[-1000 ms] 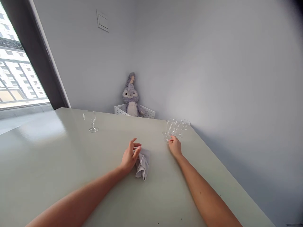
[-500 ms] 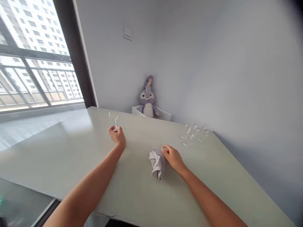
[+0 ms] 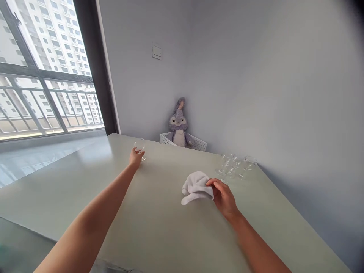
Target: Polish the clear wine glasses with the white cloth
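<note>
At the far left of the table, my left hand (image 3: pixel 136 157) has its thumb and fingers closed around a clear stemmed glass (image 3: pixel 139 143). The glass stands upright, its rim showing above my fingers and part of its foot to their right. Closer to me, my right hand (image 3: pixel 224 197) pinches the right edge of a crumpled light grey cloth (image 3: pixel 196 185). The cloth bunches up and appears raised off the tabletop. Behind my right hand, several more clear stemmed glasses (image 3: pixel 234 163) stand close together.
The pale table (image 3: pixel 159 212) ends against the right wall. A plush rabbit (image 3: pixel 179 127) sits in a white perforated basket (image 3: pixel 200 144) beyond the far edge. To the left is a large window (image 3: pixel 48 76); a light switch (image 3: pixel 157 51) is on the wall.
My right hand has taken hold of the cloth, lifting it and shifting it slightly right. My left hand has closed higher around the glass. The view has tilted up a little.
</note>
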Demonstrator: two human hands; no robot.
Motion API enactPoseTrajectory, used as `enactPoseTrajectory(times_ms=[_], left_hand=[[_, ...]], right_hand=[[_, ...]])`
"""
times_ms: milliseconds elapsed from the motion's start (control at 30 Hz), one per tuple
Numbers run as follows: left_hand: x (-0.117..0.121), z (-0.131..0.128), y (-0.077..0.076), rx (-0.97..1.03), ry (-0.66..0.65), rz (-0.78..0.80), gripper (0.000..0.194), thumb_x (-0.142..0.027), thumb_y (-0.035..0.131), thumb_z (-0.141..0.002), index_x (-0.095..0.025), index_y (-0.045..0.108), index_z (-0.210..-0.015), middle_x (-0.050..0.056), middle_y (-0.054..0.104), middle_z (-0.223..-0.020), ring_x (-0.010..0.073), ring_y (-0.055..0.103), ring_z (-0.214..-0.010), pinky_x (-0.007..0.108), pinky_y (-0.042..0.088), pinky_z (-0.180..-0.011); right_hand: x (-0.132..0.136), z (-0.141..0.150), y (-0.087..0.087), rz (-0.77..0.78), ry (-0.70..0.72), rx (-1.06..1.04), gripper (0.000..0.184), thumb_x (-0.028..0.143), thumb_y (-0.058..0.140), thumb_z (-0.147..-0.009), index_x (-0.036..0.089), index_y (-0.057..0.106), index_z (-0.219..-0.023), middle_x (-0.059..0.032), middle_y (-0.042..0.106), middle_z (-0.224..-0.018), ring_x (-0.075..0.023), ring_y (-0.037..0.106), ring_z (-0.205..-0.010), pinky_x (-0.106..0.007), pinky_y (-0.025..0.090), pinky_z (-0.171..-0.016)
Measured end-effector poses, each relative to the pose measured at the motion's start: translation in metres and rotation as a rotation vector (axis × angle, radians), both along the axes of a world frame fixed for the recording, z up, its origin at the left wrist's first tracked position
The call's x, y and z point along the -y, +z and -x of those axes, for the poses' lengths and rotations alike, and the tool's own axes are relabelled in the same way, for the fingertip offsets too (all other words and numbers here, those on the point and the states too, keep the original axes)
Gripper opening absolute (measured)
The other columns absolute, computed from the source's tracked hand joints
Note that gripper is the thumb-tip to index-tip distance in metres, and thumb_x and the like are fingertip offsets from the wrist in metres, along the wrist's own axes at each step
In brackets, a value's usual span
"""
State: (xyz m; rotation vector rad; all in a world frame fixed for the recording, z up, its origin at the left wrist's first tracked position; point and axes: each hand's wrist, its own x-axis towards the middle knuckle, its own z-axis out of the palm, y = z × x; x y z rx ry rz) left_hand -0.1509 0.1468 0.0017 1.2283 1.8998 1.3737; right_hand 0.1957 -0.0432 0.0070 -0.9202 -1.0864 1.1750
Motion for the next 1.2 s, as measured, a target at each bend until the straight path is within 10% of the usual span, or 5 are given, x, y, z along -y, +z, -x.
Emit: enactPoseTrajectory(times_ms=[167, 367, 833, 967, 1200], left_hand=[[0.013, -0.020, 0.004, -0.077, -0.085, -0.004, 0.037, -0.039, 0.060, -0.065, -0.020, 0.051, -0.096, 0.002, 0.057, -0.077, 0.0174, 0.056, -0.075, 0.026, 0.039, -0.061], [0.049, -0.075, 0.005, -0.066, -0.293, -0.056, 0.031, -0.031, 0.053, -0.069, -0.021, 0.046, -0.098, -0.001, 0.057, -0.074, 0.0123, 0.056, -0.062, 0.022, 0.038, -0.051], [0.115, -0.110, -0.024, -0.721, -0.540, -0.376, 0.054, -0.038, 0.050, -0.078, -0.022, 0.031, -0.125, 0.003, 0.056, -0.087, 0.0206, 0.055, -0.087, 0.036, 0.038, -0.081], [0.123, -0.118, -0.021, -0.833, -0.595, -0.497, 0.053, -0.039, 0.048, -0.080, -0.019, 0.032, -0.127, 0.005, 0.057, -0.088, 0.0210, 0.054, -0.082, 0.035, 0.038, -0.076], [0.133, -0.122, -0.016, -0.911, -0.690, -0.555, 0.050, -0.046, 0.042, -0.083, -0.017, 0.036, -0.124, 0.008, 0.058, -0.087, 0.0216, 0.054, -0.081, 0.034, 0.037, -0.073]], right_hand=[[-0.011, 0.002, -0.019, 0.294, -0.142, -0.083, 0.033, 0.034, 0.070, -0.060, 0.019, 0.043, -0.052, 0.0066, 0.041, -0.047, -0.0077, 0.036, -0.042, -0.021, 0.029, -0.042], [-0.013, 0.004, -0.027, 0.491, 0.083, -0.228, 0.023, 0.031, 0.070, -0.062, 0.014, 0.060, -0.073, -0.0024, 0.060, -0.063, -0.0144, 0.055, -0.055, -0.027, 0.045, -0.053], [0.013, 0.022, 0.003, 0.074, -0.470, 0.120, 0.034, 0.039, 0.058, -0.071, 0.021, 0.055, -0.099, -0.0025, 0.060, -0.081, -0.0174, 0.055, -0.071, -0.028, 0.045, -0.061], [0.031, 0.042, 0.013, -0.158, -0.196, 0.458, 0.040, 0.036, 0.055, -0.076, 0.025, 0.050, -0.114, -0.0051, 0.048, -0.121, -0.0212, 0.046, -0.106, -0.031, 0.040, -0.084], [0.022, 0.046, 0.006, -0.035, 0.013, 0.352, 0.025, 0.041, 0.041, -0.086, 0.023, 0.054, -0.098, -0.0029, 0.059, -0.096, -0.0162, 0.053, -0.083, -0.027, 0.042, -0.073]])
